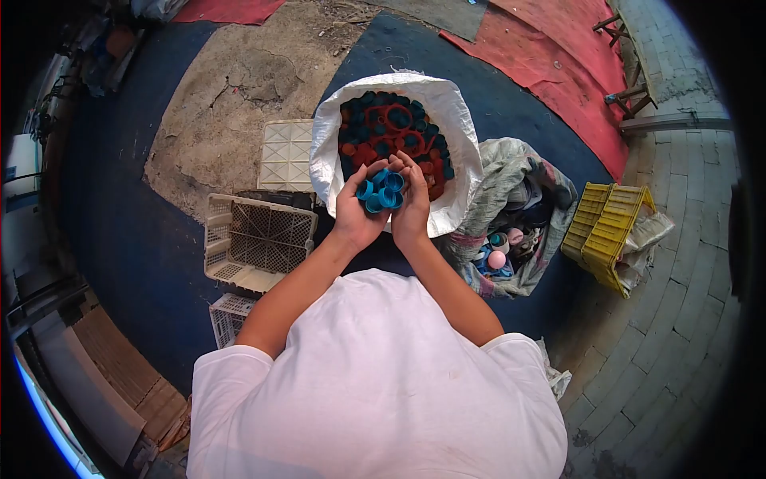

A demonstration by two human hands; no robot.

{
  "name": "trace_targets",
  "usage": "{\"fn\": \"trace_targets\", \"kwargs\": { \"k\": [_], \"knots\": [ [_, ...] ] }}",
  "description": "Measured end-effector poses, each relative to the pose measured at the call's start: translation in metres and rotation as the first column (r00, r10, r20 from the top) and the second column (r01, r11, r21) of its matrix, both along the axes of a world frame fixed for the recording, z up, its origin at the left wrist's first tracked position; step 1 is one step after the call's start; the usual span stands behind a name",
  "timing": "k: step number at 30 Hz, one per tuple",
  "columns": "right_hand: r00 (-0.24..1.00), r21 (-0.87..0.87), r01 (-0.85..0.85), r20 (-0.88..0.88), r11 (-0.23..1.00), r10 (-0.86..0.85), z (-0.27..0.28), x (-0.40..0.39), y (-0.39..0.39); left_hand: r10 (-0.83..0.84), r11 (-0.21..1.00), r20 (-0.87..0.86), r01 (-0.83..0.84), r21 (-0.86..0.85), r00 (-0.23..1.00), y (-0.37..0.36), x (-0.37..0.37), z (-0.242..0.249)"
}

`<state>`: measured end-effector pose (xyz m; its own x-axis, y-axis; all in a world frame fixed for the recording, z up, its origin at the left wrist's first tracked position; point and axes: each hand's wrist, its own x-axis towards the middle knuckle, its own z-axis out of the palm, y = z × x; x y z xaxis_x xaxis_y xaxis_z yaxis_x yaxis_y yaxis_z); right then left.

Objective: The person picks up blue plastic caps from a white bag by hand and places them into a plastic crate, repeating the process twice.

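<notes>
Hands are cupping together over the white sack: left hand and right hand are pressing side by side, each grip curled half closed so the blue caps are sitting in the hollow without spilling. Below them the sack is lying open, full of red and dark blue caps. Cream crates are standing just left, a grey bag of mixed pieces right, a yellow crate beyond.
</notes>
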<state>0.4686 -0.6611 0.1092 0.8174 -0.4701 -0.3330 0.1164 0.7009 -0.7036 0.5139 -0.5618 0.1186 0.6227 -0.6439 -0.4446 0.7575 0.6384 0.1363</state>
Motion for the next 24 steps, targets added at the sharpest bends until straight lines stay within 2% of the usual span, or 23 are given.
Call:
{"fn": "trace_targets", "kwargs": {
  "k": [4, 7, 10, 14, 17, 18, 21, 24],
  "knots": [
    [0.994, 0.070, 0.077, 0.071, 0.995, -0.082, 0.016, 0.012, 0.000, 0.031, 0.999, 0.160, -0.033, 0.007, 0.987, -0.007, 0.001, 0.015],
    [0.991, 0.100, 0.065, 0.113, 0.993, -0.076, 0.024, 0.013, 0.000, 0.101, 0.995, 0.116, -0.103, 0.010, 0.988, -0.011, 0.000, 0.019],
    [0.991, 0.053, 0.041, 0.123, 0.998, -0.047, 0.021, 0.012, 0.000, 0.156, 0.988, 0.108, -0.153, -0.032, 0.982, -0.012, -0.002, 0.025],
    [0.993, 0.020, -0.038, 0.109, 0.999, 0.035, 0.019, 0.011, 0.005, 0.256, 0.967, 0.103, -0.255, -0.030, 0.961, -0.006, -0.011, 0.023],
    [0.988, 0.033, -0.119, 0.099, 0.992, 0.115, 0.008, 0.009, 0.014, 0.326, 0.941, 0.144, -0.336, 0.051, 0.934, 0.005, -0.023, 0.009],
    [0.987, 0.072, -0.142, 0.080, 0.987, 0.136, 0.011, 0.009, 0.019, 0.332, 0.933, 0.216, -0.353, 0.065, 0.918, 0.007, -0.028, 0.011],
    [0.968, -0.024, -0.252, -0.015, 0.967, 0.252, 0.014, 0.009, 0.031, 0.432, 0.862, 0.226, -0.473, 0.181, 0.873, 0.013, -0.044, 0.005],
    [0.944, -0.006, -0.323, 0.062, 0.946, 0.323, 0.014, 0.016, 0.048, 0.558, 0.788, 0.228, -0.596, 0.158, 0.798, 0.023, -0.045, 0.010]
  ]
}}
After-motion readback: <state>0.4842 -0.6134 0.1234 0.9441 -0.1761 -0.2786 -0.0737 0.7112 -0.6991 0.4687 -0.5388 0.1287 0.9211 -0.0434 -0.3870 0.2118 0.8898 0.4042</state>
